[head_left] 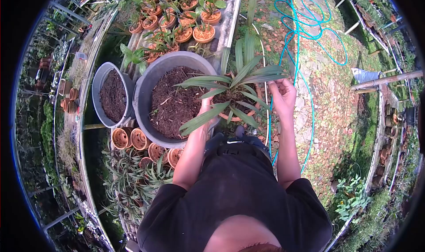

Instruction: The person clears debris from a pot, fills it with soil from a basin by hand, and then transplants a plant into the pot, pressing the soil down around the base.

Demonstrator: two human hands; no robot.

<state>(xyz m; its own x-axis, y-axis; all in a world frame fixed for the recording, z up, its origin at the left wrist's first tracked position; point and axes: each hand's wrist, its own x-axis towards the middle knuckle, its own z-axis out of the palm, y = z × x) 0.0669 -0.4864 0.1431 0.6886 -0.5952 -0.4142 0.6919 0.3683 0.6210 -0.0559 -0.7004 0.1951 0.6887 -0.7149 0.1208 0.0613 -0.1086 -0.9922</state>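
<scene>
A strap-leaved plant [239, 81] grows in a round terracotta pot [237, 118] in front of my body. My left hand [206, 103] is at the pot's left side, seemingly gripping it, with its fingers partly covered by leaves. On the other side, my right hand [283, 96] is closed in a pinch at the tip of a long leaf that points right. Left of the plant stands a large grey tub [141, 102] holding dark, fibrous soil [172, 103]; some leaves hang over it.
A smaller grey bucket [98, 102] of soil sits beside the tub. Terracotta pots [138, 139] lie below, near leafy plants [133, 176]. Several potted plants [203, 32] stand on a bench at the back. A blue hose [297, 30] runs along the leaf-strewn path [330, 106].
</scene>
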